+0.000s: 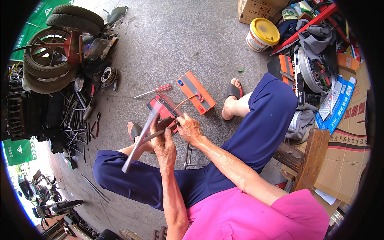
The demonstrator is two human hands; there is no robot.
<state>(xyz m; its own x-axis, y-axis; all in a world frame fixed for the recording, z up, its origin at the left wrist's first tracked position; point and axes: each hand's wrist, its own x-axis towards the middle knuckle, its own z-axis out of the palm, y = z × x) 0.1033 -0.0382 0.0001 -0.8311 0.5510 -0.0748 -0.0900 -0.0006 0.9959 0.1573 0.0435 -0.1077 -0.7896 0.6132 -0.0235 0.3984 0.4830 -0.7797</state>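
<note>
My left hand (pixel 164 146) is closed around a clear, bent plastic strip (pixel 138 150) that slants down to the left. A dull, narrow, blade-like piece (pixel 154 135) also crosses its fingers. Close beside it, my right hand (pixel 189 129) pinches something small and dark, whose kind I cannot make out. Under and just beyond the hands lies a red and black battery (pixel 154 103), partly covered. An orange battery with a grey stripe (pixel 196 93) lies to its right, a brown wire (pixel 185 102) running from its terminal toward my hands. Beyond the red battery rests a red-handled screwdriver (pixel 160 89).
Stacked wheels with tyres (pixel 48 52) and a heap of metal tools (pixel 78 116) stand at left, with pliers (pixel 95 125) nearby. A yellow-lidded bucket (pixel 264 34), a cardboard box (pixel 258 10) and a cluttered pile are at right. A wooden stool part (pixel 312 160) is beside my leg.
</note>
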